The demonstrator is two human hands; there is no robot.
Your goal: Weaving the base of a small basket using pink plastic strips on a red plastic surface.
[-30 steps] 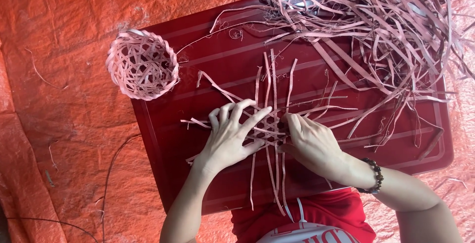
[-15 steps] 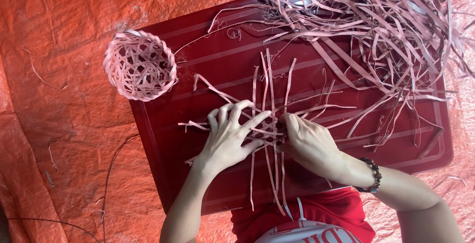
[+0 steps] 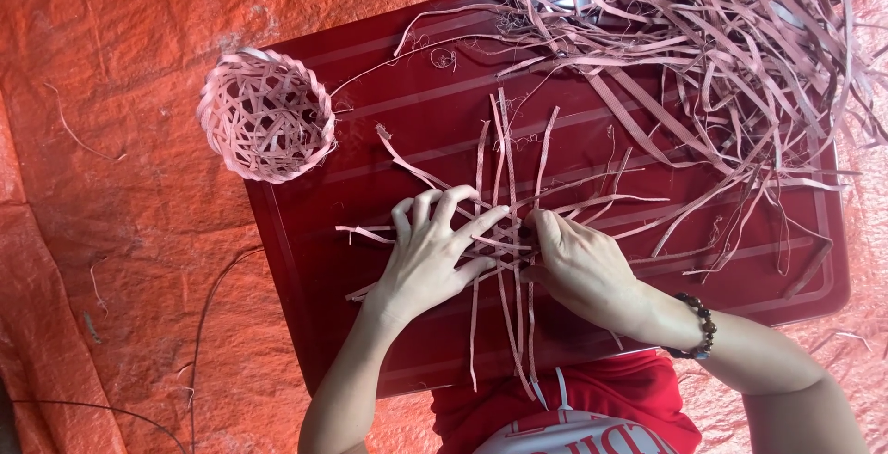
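A flat weave of pink strips (image 3: 504, 172) lies on the dark red tray (image 3: 388, 112), its loose ends fanning outward. My left hand (image 3: 430, 255) presses flat on the weave's crossing point with fingers spread. My right hand (image 3: 583, 269), with a bead bracelet at the wrist, pinches strips at the weave's centre, right beside the left fingertips. Both hands sit at the tray's near middle.
A small finished woven pink basket (image 3: 266, 115) stands at the tray's far left corner. A big loose heap of pink strips (image 3: 731, 56) covers the tray's right far side. An orange tarpaulin (image 3: 111, 232) lies under everything, with a thin dark cord (image 3: 205, 311) on it.
The hands have hardly moved; the right hand's fingers shifted slightly at the weave's centre. The view shifted a little.
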